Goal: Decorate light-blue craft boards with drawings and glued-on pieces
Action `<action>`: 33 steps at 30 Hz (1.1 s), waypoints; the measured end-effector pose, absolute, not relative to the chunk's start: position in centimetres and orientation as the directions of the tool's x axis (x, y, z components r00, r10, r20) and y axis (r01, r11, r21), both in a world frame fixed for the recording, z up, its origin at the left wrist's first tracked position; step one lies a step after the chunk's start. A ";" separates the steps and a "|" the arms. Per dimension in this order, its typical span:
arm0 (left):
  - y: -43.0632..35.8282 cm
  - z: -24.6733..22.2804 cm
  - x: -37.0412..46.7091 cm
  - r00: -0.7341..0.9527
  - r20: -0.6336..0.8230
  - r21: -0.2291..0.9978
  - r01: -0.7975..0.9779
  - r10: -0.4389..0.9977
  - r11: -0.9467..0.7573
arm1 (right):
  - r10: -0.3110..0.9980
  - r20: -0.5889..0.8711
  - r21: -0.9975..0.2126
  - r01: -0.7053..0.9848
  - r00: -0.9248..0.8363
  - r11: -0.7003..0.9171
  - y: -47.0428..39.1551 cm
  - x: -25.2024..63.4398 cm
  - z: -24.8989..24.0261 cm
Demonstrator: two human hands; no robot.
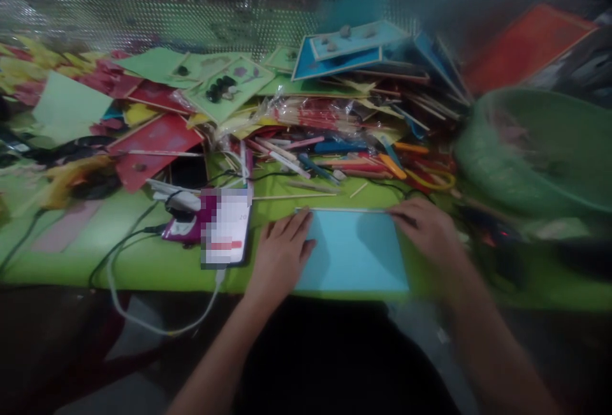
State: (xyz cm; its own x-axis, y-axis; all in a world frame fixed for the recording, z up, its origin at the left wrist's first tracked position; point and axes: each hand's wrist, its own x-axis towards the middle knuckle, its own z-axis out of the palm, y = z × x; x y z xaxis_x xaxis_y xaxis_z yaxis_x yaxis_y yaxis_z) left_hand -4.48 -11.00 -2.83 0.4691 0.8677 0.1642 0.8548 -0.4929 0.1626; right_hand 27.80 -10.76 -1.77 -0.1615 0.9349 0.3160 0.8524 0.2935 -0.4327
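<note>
A light blue sheet (354, 252) lies flat on the green table at its front edge. Along the sheet's far edge runs a thin pale stick (351, 210). My left hand (285, 249) rests over the sheet's left side, fingers spread, with fingertips at the stick's left end. At the far right corner, the fingers of my right hand (423, 224) are pinched together on the stick's right end. A phone (232, 230) with a white cable lies just left of my left hand.
Pens, sticks and plastic wrap (315, 115) pile up behind the sheet. Framed coloured cards (229, 90) lie at the back. A green basin (535, 147) stands at the right. A yellow glue gun (76, 179) and cables lie at the left, on the green table (182, 271).
</note>
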 end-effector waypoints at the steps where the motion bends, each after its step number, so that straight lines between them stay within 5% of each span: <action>1: -11.0 -2.9 -4.5 0.467 0.164 0.159 0.857 0.869 -0.491 | 0.930 0.319 -0.424 0.851 -0.181 0.311 -10.8 27.8 -1.8; 21: -11.0 -2.9 -4.4 0.461 0.166 0.158 0.860 0.872 -0.485 | 0.941 0.320 -0.345 0.912 -0.109 0.223 -9.7 26.7 -2.4; 33: -11.0 -3.1 -4.5 0.463 0.190 0.166 0.854 0.866 -0.493 | 0.940 0.339 -0.426 0.883 -0.044 0.195 -10.1 27.3 -2.2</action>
